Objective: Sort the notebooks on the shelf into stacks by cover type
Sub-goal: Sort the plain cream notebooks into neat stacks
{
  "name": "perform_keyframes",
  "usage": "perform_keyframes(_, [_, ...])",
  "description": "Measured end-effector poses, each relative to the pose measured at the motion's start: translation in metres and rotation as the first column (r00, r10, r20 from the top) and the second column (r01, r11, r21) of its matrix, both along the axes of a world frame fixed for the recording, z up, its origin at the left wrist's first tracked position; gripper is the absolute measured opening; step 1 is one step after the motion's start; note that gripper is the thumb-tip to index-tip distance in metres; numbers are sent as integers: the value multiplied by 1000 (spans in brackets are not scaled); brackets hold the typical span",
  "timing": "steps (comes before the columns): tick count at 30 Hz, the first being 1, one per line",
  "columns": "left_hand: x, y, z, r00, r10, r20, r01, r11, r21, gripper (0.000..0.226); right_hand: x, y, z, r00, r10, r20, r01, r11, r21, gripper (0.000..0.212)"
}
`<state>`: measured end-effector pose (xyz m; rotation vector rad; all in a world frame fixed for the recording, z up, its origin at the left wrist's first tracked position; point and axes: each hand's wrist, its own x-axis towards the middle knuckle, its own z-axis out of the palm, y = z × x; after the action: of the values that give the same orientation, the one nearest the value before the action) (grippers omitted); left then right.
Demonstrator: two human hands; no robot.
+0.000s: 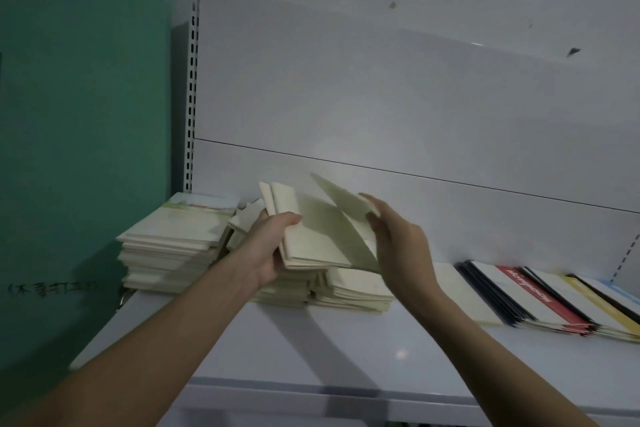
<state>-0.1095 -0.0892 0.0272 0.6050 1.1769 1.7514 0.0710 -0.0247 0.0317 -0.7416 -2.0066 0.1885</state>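
My left hand [268, 246] grips a bundle of cream plain-cover notebooks [311, 236] from the left, thumb on top, tilted above the shelf. My right hand [398, 243] pinches one cream notebook [343, 199] and lifts its far edge off the bundle. Below the bundle lie low stacks of cream notebooks [349, 291]. At the shelf's left end stands a taller stack of notebooks [173, 246] whose top cover has a pale printed picture. To the right, a fanned row of notebooks with black spines, red and yellow covers [540, 298] lies flat.
The white shelf [311, 347] has bare surface in front of the stacks. A white back panel [381, 97] rises behind, with a slotted upright [192, 97] at its left. A green wall [79, 114] borders the shelf's left end.
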Motion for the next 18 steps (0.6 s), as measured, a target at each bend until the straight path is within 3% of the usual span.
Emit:
perform_keyframes(3, [8,-3,1,1000,0,8,0,1000,18,28,-9,-14,-9,964,55,259,-80,993,90,44])
perform_keyframes(5, [10,-6,0,1000,-15,24,14,1000,14,28,-9,-19,-10,928,159,336,-184,982,44,37])
perform_keyframes(9, [5,-8,-10,994,-73,86,73,997,-1,37,-7,-21,-18,859,299,415,-276,954,-117,47])
perform_keyframes(11, [5,-6,-18,995,-86,50,87,996,-27,42,-4,-21,-26,857,344,383,-288,937,-195,47])
perform_keyframes(14, [12,-2,-30,999,-41,7,41,998,-43,46,5,-20,-38,889,418,189,-325,864,-384,41])
perform_keyframes(18, [32,8,-32,999,-27,25,28,998,-50,39,29,0,-50,992,129,-7,-117,879,-462,42])
